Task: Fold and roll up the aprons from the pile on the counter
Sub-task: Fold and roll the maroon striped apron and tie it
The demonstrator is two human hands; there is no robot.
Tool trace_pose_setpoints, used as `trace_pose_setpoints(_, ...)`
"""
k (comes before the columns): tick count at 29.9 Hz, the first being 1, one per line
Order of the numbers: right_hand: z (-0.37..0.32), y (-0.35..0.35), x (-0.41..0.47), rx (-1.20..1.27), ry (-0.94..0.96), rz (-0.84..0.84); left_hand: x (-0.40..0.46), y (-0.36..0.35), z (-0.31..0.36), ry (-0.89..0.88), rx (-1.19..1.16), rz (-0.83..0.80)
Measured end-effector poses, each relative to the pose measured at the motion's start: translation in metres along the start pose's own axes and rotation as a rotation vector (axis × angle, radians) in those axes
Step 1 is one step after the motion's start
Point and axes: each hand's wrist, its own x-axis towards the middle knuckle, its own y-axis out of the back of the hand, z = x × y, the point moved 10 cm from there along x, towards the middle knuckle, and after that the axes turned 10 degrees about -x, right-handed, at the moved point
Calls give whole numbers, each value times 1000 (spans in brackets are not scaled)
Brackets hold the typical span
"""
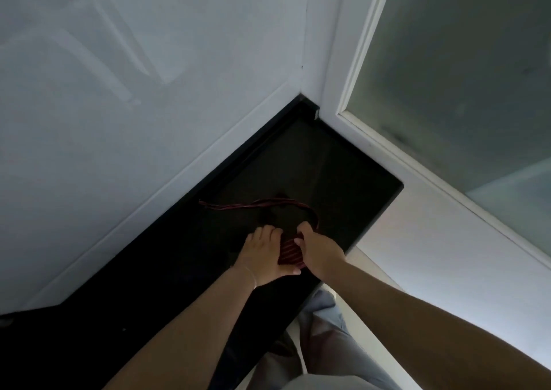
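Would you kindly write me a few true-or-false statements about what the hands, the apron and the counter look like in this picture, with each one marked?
1. Both hands are on the red striped apron. True: the left hand and the right hand grip it from either side.
2. The apron lies spread out flat across the counter. False: it is gathered into a small bundle between the hands.
3. A red tie string trails from the bundle over the counter. True.
4. The counter top is white. False: it is black; the wall behind it is white.
5. The bundle sits in the far corner against the window. False: it is near the counter's front edge.
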Motion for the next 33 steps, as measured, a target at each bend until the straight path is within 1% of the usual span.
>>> trace_pose_setpoints(2,2,0,-12,61,14,48,-1,0,-7,99,-171,-7)
trace_pose_setpoints(4,10,-3,-19,132,-2,78,-3,-6,-15,156,-322,-85)
trace_pose_setpoints(5,12,-4,-23,163,-6,99,-6,-9,-14,153,-354,-128)
trace_pose_setpoints(7,10,-1,-31,226,7,157,-11,-6,-12,119,-332,-152)
trace_pose_setpoints(10,4,12,-40,303,29,228,-18,5,-13,101,-149,-118)
trace_pose_setpoints(12,0,23,-46,305,43,271,-25,14,-10,67,-30,-79)
trace_pose_setpoints(14,-4,33,-51,317,76,296,-33,32,0,-36,37,13)
trace_pose_setpoints(17,-6,48,-55,433,85,230,-47,65,17,-228,134,152)
trace_pose_setpoints(19,-4,59,-56,476,85,151,-57,84,24,-323,187,191)
trace_pose_setpoints(20,-3,63,-55,458,90,104,-61,93,27,-350,198,191)
trace_pose_setpoints(22,-4,72,-61,380,118,29,-72,114,29,-366,142,195)
trace_pose_setpoints(23,-5,81,-65,361,141,24,-76,127,27,-349,59,186)
trace_pose_setpoints(25,-6,103,-74,382,179,69,-79,142,16,-271,-140,141)
trace_pose_setpoints(26,-8,116,-80,398,194,107,-83,149,13,-245,-194,133)
trace_pose_setpoints(29,-17,149,-92,386,223,194,-93,169,10,-227,-197,162)
trace_pose_setpoints(32,-28,173,-102,405,234,233,-103,192,16,-268,-158,243)
trace_pose_setpoints(33,-31,186,-110,426,239,265,-109,203,24,-305,-125,284)
